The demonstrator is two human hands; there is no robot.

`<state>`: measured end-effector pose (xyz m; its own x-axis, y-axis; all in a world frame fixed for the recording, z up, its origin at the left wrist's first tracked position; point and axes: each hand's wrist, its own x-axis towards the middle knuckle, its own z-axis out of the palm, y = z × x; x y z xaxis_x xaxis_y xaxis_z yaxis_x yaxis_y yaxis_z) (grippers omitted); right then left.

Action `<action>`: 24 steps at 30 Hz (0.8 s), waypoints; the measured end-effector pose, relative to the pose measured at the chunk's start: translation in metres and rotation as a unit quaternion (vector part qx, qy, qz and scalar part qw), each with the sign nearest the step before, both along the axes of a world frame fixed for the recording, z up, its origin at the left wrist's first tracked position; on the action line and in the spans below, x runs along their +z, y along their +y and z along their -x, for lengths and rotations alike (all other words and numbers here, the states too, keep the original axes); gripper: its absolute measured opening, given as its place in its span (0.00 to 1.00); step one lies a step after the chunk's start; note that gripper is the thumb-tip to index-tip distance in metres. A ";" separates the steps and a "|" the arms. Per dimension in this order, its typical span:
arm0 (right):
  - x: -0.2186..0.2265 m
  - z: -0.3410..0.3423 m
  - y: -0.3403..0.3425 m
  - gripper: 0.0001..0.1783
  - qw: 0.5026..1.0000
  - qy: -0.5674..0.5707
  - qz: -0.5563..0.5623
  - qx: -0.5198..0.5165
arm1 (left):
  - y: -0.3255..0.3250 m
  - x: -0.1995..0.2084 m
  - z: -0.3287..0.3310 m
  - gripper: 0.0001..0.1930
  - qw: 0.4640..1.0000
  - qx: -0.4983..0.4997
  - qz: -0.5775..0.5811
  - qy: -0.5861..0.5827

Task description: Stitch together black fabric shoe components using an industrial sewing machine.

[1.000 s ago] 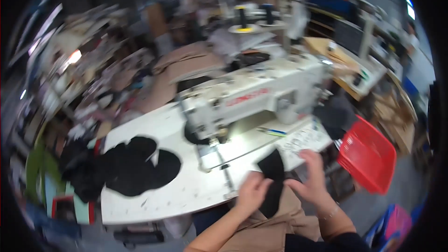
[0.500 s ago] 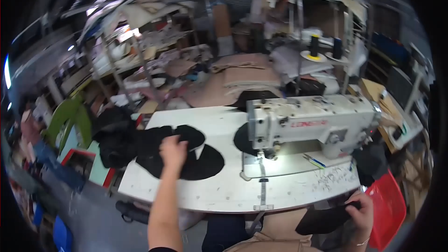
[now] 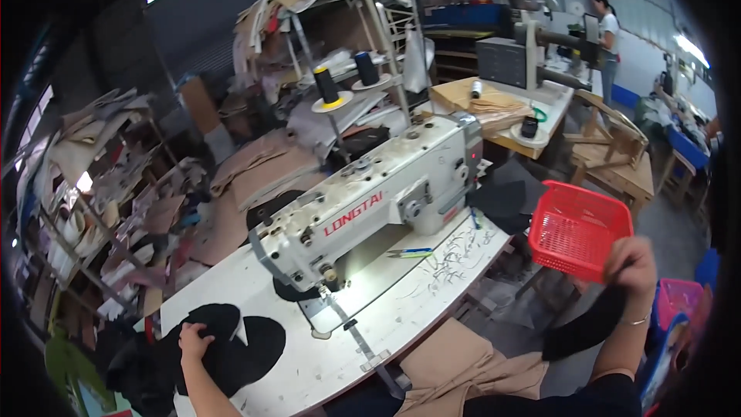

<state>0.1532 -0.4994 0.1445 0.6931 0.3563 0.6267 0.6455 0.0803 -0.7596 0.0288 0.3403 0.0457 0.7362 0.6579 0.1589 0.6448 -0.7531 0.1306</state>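
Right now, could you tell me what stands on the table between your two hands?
In the head view, the white sewing machine stands between the left hand and right hand.

Left hand (image 3: 193,340) rests on flat black fabric pieces (image 3: 231,344) on the white surface (image 3: 309,355). Right hand (image 3: 633,262) holds 1 black fabric piece (image 3: 583,328) beside the red plastic basket (image 3: 575,232).

Desk (image 3: 309,363) front strip between black fabric stack (image 3: 231,340) and sewing machine (image 3: 363,201): open, hand passage possible. Machine body blocks desk centre; needle zone under machine head narrow. Left hand (image 3: 193,337) rests on fabric stack at desk's left end. Scissors (image 3: 409,252) lie on desk right of needle plate. Red basket (image 3: 579,230) stands just beside desk's right end; right hand (image 3: 633,266), gripping black piece (image 3: 587,324), close to basket rim. Thread cones (image 3: 343,77) obstruct behind machine.
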 end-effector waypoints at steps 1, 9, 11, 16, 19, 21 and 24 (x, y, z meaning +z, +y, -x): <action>0.000 0.006 -0.016 0.14 0.992 0.004 -0.127 0.014 | 0.010 -0.010 0.002 0.22 1.000 -0.011 0.000 -0.001; 0.014 0.009 0.005 0.15 0.984 0.046 -0.141 0.100 | -0.024 -0.019 -0.002 0.26 0.992 0.004 -0.050 -0.118; -0.005 -0.018 0.017 0.11 0.981 0.052 -0.105 0.158 | -0.036 -0.012 0.011 0.26 0.976 0.031 -0.164 -0.140; -0.008 -0.008 -0.017 0.09 0.953 0.046 -0.210 0.213 | -0.015 -0.011 0.019 0.21 0.990 0.006 -0.141 -0.018; -0.026 -0.005 -0.050 0.08 0.923 0.067 -0.303 0.226 | -0.003 0.002 0.037 0.14 0.949 -0.068 -0.246 -0.184; -0.039 -0.013 -0.044 0.08 0.924 0.061 -0.319 0.203 | -0.020 0.035 0.062 0.11 0.914 -0.124 -0.311 -0.231; -0.050 -0.033 -0.012 0.08 0.941 0.074 -0.267 0.193 | -0.132 0.140 0.095 0.07 0.911 -0.213 -0.319 -0.151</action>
